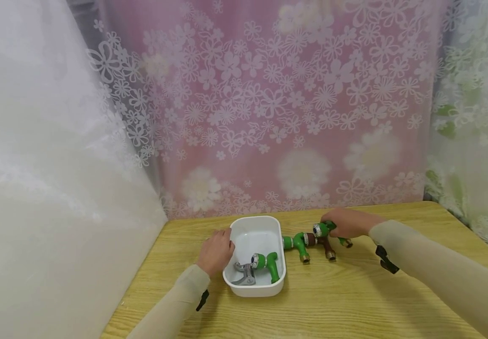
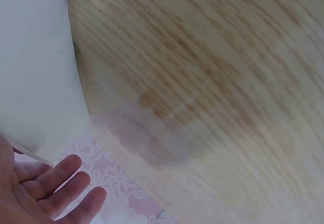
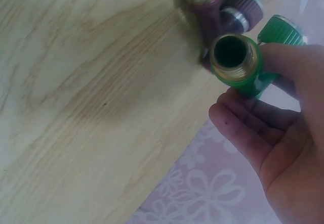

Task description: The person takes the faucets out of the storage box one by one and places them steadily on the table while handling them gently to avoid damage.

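Right hand (image 1: 347, 223) pinches a green tap (image 1: 322, 230) right of the white tub (image 1: 257, 291), beside the brown tap (image 1: 326, 245); left hand (image 1: 217, 249) pinches the tub's rim; slack right pinch could drop the tap; low lift could knock the brown one.

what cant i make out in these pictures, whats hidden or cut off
- Head view: the middle of the held green tap, covered by the right hand.
- Head view: part of the brown tap, behind the held green tap.
- Left wrist view: the inside of the white basin, hidden by its wall.
- Right wrist view: most of the green tap beside the basin, cut off by the top edge.
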{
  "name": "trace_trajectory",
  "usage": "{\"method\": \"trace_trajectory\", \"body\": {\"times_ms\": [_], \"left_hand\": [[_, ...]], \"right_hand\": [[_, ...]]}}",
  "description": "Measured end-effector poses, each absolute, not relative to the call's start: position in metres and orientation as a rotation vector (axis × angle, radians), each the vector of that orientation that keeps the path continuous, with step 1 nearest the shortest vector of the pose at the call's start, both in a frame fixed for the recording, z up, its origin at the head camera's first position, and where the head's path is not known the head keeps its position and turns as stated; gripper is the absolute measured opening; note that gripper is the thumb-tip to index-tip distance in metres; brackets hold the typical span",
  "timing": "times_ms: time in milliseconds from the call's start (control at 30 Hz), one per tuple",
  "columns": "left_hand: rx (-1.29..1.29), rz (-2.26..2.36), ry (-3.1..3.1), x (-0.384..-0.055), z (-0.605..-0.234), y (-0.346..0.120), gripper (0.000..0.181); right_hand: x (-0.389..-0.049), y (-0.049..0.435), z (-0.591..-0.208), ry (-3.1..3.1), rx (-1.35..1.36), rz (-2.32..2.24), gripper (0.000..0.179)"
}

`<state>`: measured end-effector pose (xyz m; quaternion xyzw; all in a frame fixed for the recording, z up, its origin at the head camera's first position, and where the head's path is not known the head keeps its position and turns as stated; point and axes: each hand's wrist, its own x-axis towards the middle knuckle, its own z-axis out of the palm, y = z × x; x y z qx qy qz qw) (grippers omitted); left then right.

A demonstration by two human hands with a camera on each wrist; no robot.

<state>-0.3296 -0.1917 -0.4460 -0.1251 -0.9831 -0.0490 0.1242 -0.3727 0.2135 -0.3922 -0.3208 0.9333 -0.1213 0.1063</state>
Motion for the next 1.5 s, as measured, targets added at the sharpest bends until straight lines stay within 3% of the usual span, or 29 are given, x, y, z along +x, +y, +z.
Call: {"method": "trace_trajectory", "body": {"times_ms": [633, 1500], "left_hand": [[-0.343, -0.130, -2.877, -0.328, -0.445, -0.192, 0.044], [-0.339, -0.120, -2.865, -0.331, -0.448, -0.192, 0.043]], "right_hand": [[-0.377, 0.255, -0.420, 2.832, -0.841, -0.246, 0.029], [-0.378, 0.249, -0.430, 2.836, -0.798, -0.212, 0.032]]}}
